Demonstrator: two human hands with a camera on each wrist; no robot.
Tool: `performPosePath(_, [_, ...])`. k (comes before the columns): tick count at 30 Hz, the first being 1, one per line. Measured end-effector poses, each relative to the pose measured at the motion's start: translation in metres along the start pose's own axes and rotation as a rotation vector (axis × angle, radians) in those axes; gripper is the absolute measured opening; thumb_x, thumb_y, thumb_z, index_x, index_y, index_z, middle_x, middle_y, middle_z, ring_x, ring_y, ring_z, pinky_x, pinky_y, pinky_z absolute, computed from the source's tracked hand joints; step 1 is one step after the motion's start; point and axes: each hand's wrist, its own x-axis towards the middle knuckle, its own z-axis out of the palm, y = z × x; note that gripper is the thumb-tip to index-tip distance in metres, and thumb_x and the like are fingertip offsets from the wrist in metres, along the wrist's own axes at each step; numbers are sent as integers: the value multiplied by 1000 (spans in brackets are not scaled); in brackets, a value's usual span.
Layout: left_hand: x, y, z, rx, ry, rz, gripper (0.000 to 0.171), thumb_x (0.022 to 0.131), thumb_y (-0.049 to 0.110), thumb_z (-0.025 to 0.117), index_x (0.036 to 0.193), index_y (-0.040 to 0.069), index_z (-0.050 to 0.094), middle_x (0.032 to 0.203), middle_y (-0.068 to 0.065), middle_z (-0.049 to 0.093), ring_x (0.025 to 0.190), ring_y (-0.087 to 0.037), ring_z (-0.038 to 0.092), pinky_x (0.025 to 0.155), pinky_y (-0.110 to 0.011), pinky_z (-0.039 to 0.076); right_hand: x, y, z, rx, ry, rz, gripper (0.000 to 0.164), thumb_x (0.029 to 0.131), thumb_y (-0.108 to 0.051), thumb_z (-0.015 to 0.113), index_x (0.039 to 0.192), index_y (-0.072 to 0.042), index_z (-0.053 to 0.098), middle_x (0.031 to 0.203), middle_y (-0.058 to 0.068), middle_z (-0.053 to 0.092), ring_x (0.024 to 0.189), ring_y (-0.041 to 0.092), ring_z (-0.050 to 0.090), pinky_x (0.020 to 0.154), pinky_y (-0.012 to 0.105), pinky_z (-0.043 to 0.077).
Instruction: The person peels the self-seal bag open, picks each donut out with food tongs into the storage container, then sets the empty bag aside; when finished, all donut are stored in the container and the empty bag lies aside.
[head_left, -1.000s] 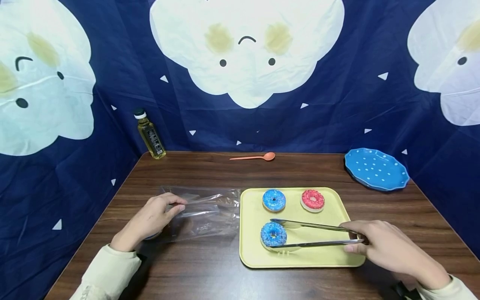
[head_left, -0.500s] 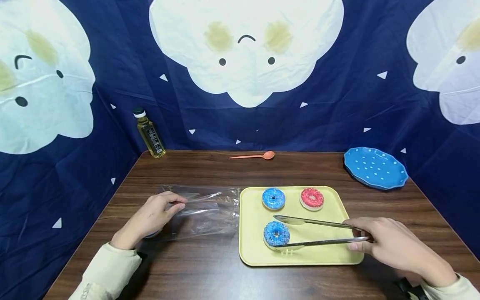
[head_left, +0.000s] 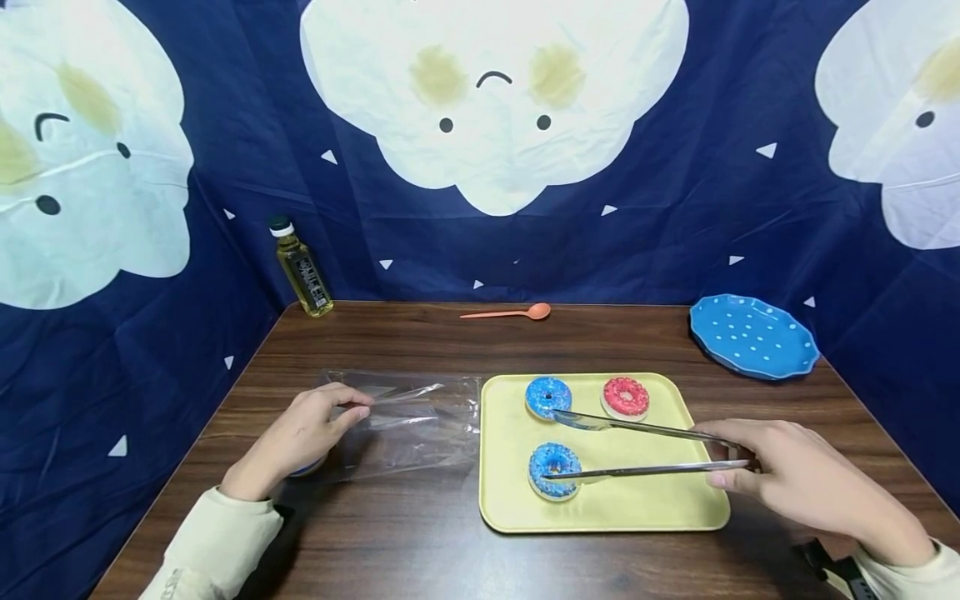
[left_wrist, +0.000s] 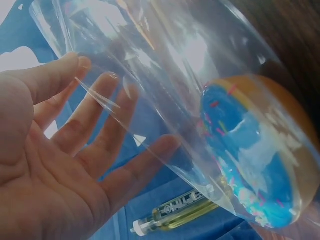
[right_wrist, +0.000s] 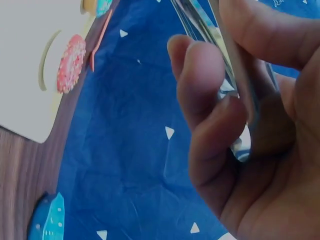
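Observation:
My left hand [head_left: 311,429] pinches the edge of a clear plastic bag [head_left: 420,425] between thumb and index finger, the other fingers spread under the film. Inside the bag, a blue-iced doughnut [left_wrist: 245,155] with sprinkles shows in the left wrist view; my hand mostly hides it in the head view. In my right hand [head_left: 802,475] are metal tongs [head_left: 660,429], gripped near their hinged end and spread apart. One tong arm crosses over the front blue doughnut [head_left: 553,462]; the other tip overlaps the near edge of the rear blue doughnut [head_left: 547,396].
A yellow tray [head_left: 637,517] carries these two blue doughnuts and a red doughnut [head_left: 625,398]. Toward the back of the wooden table [head_left: 405,333] stand an oil bottle [head_left: 303,271], an orange spoon [head_left: 510,313] and a blue dotted plate [head_left: 753,336]. Blue cloth hangs behind.
The tongs, first on either side of the front blue doughnut, have shifted right, then back toward the rear doughnut. The front doughnut has slid slightly right. My left hand stays put.

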Motion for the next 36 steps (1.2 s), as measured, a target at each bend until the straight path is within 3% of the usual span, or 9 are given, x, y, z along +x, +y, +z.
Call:
performPosePath(8, [-1,-1,-4,-8,5,-13,15,99,15,67,110,10,76,108,-1,71,104,-26,66,88,-49,53,28,-11,18,98,-16,17,36,85,-26,82,118,-18,70,73,-20,47,62,-2,42,54,22,36])
performPosePath(13, [-1,0,-2,-22,2,-3,16,99,14,67,111,8,75,108,-2,71,104,-26,66,89,-49,52,48,-22,33,58,-43,78,35,88,-30,79,119,-15,72,67,-16,45,62,3,43,56,27,37])
performPosePath(20, [-1,0,1,-14,8,8,15,97,12,68,110,8,76,106,-1,71,103,-25,66,88,-47,53,76,-39,54,41,-40,58,37,88,-26,79,120,-9,72,94,-3,71,80,17,63,68,43,52])
performPosePath(29, [1,2,-2,-14,-1,-4,16,99,13,66,111,8,75,107,-1,71,104,-26,66,89,-49,52,109,-58,72,76,-72,-2,31,88,-26,79,116,-13,73,73,-14,55,62,5,47,56,29,42])
performPosePath(36, [2,2,-4,-18,-13,-15,16,100,16,66,112,10,75,109,-2,70,103,-25,66,87,-49,53,133,-74,85,97,-131,-66,26,91,-28,77,111,-12,72,71,-13,55,59,6,48,51,27,40])
